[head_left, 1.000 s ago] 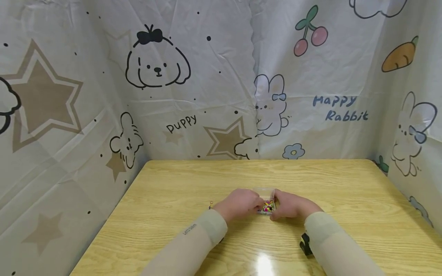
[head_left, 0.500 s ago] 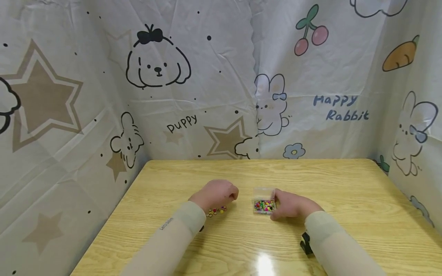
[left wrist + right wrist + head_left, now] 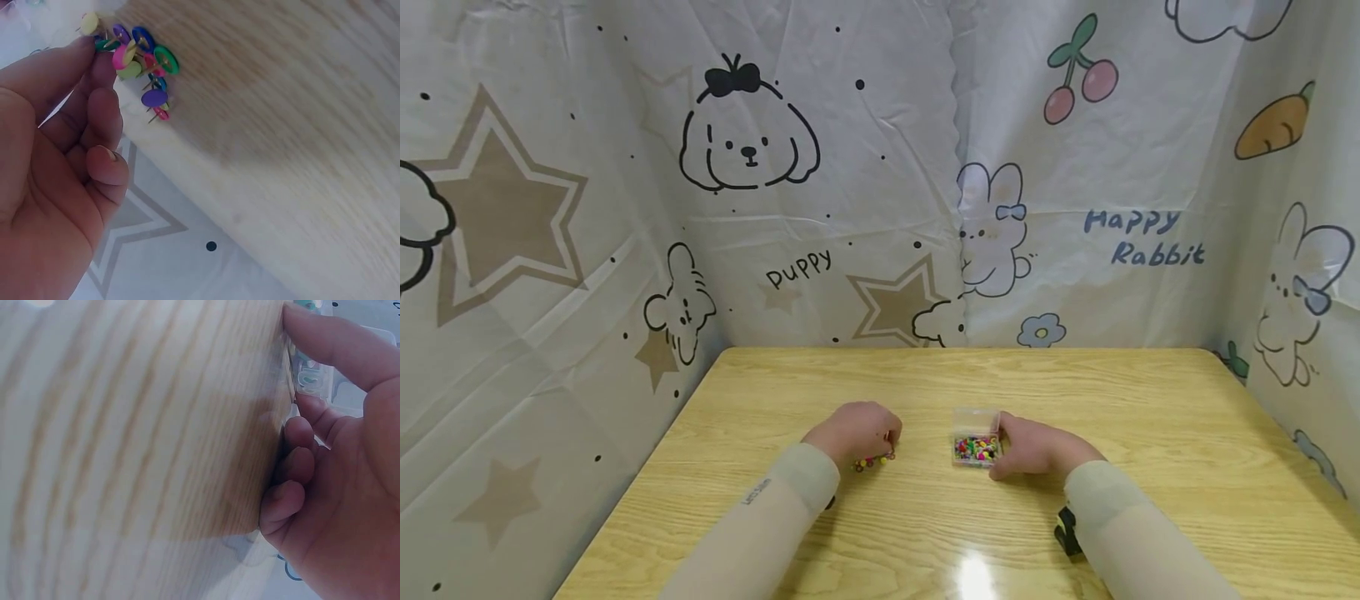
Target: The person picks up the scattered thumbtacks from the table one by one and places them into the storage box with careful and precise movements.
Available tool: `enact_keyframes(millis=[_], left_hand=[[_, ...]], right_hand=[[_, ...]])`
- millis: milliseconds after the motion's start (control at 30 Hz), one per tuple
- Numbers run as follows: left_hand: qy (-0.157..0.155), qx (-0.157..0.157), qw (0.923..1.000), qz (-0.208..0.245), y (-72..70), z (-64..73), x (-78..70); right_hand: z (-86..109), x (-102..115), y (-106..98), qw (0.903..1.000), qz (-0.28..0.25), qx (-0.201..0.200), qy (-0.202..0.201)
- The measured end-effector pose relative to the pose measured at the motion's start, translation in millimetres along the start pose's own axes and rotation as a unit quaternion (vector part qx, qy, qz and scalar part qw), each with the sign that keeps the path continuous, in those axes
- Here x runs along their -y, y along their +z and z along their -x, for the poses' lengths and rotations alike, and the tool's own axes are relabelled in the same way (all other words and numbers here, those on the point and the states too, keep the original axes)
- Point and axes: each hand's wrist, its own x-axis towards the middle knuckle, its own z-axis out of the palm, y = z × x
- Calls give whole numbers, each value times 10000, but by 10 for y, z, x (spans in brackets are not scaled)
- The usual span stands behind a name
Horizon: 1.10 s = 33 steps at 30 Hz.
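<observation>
Colourful flat-headed thumbtacks (image 3: 154, 97) lie in a small cluster on the table, left of the middle. My left hand (image 3: 857, 432) is right over them. In the left wrist view its thumb and forefinger pinch a green thumbtack (image 3: 109, 45) at the cluster's edge; the fingertips partly hide it. To the right stands a small clear plastic box (image 3: 977, 463) with its lid raised at the back, holding many mixed-colour thumbtacks (image 3: 976, 448). My right hand (image 3: 1033, 446) grips the box by its right side, thumb at the front and fingers behind.
The light wood-grain table (image 3: 775, 379) carries both the box and the loose thumbtacks. A patterned white curtain (image 3: 880, 192) rises at its far edge and along both sides. A black strap piece (image 3: 1066, 532) shows beneath the right wrist.
My left hand has left the box and moved left, then slightly down onto the loose thumbtacks. The right hand keeps its hold on the box. The head view has shifted slightly.
</observation>
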Motion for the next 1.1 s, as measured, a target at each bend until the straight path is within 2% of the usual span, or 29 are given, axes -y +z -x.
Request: enact_keyframes(millis=[333,533,733,967,1100], left_hand=[[166,-167,9997,-87,41,-22,-34],[196,-382,9990,-137,43,-81,-70],[502,-441,9977,88,18,-241,-272],[1111,-685,9913,-196,52,-406,-563],[1249,-856,9876,-415,76,-441,-675]], right_hand=[[-4,0,11,10000,-41,6,44],[-1,-7,15,10000,-44,-2,50],[0,1,4,10000,16,14,11],[11,-4,3,10000,22,-12,-34],[18,-7,-8,9998,135,7,-157]])
